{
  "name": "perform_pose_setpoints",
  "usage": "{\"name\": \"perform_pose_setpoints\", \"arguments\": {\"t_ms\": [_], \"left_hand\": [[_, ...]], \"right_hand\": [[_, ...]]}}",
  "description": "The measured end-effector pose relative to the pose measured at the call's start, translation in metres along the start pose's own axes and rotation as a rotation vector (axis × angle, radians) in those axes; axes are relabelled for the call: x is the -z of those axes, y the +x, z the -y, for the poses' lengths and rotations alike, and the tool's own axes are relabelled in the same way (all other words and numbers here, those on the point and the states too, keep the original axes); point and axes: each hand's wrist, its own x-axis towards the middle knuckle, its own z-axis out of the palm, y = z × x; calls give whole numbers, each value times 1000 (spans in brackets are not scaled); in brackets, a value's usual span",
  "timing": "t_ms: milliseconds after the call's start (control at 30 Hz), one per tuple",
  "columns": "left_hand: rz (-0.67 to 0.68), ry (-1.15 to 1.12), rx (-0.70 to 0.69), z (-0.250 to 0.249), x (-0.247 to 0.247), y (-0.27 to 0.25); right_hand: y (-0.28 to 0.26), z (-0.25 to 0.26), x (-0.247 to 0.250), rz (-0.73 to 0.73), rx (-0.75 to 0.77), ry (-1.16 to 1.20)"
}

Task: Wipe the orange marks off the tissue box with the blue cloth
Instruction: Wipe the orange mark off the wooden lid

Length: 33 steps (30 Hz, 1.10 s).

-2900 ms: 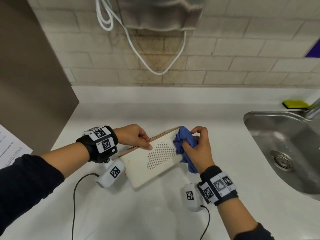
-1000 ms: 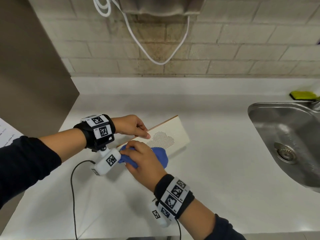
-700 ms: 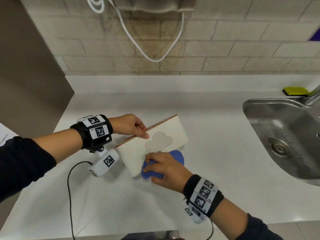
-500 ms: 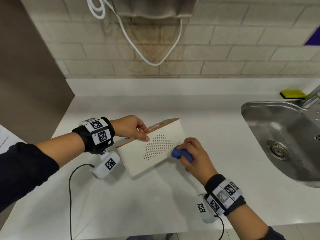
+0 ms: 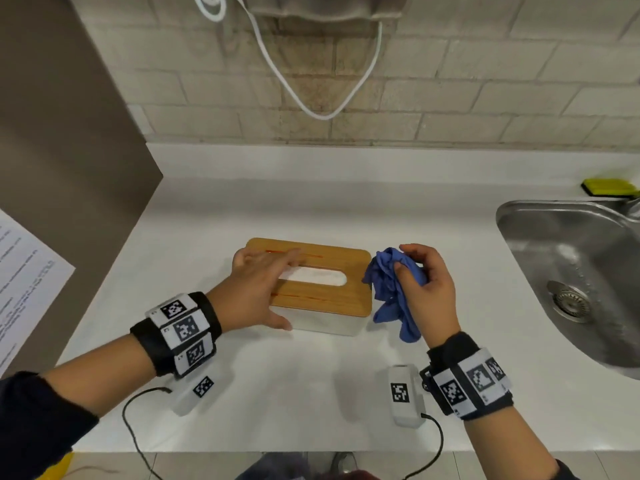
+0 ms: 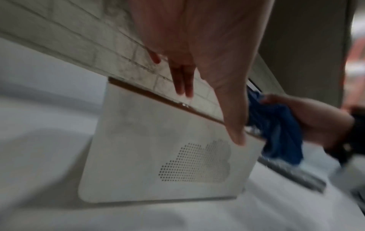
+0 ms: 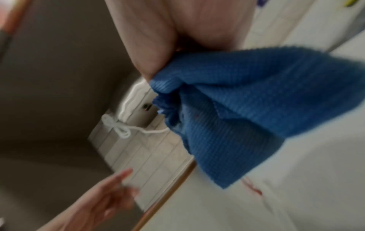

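Note:
The tissue box (image 5: 325, 320) stands flat on the white counter, its wooden lid (image 5: 349, 268) facing up. Two thin orange lines (image 5: 282, 251) run along the lid, one behind and one in front of the slot. My left hand (image 5: 273, 289) lies flat on the lid's left part with straight fingers, and its thumb (image 6: 236, 136) touches the white dotted front side (image 6: 168, 148). My right hand (image 5: 405, 261) grips the bunched blue cloth (image 5: 388, 289) just off the box's right end, above the counter. In the right wrist view the blue cloth (image 7: 256, 109) hangs over an orange-red streak (image 7: 252, 186) on a white surface.
A steel sink (image 5: 571, 271) sits at the right, with a yellow-green sponge (image 5: 609, 188) behind it. A brown panel (image 5: 69, 133) stands at the left with a paper sheet (image 5: 24, 271). A white cord (image 5: 311, 98) hangs on the brick wall. The counter (image 5: 311, 393) edge is near me.
The box was tilted with its dotted side up and now stands flat, lid up. My right hand took the cloth from the front side to the right end. My left hand flattened onto the lid.

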Motion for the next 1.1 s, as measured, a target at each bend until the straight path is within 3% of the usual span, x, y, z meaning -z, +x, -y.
{"name": "perform_pose_setpoints", "arguments": {"t_ms": [67,167,333,500,800,967,1033,1100], "left_hand": [[4,-31,120,17,4,-9],[138,-108,310,55,10,-13],[283,-251,190,78,16,-1],[153,-186,124,75,10,-6],[-22,-160,103,71,-8,-22],[-22,-199,99,75,-10,-24],[-5,-193,92,78,-9,-24],[47,-184,86,78,-6,-24]], "right_hand": [[-9,4,-13,39,-10,-68],[-30,-4,-36,150,51,-295],[-32,-15,-54,151,169,-559],[-35,-8,-74,114,224,-765],[-74,12,-157,284,284,-774],[-77,26,-153,604,290,-627],[-76,42,-129,793,202,-630],[-72,62,-101,788,-31,-505]]}}
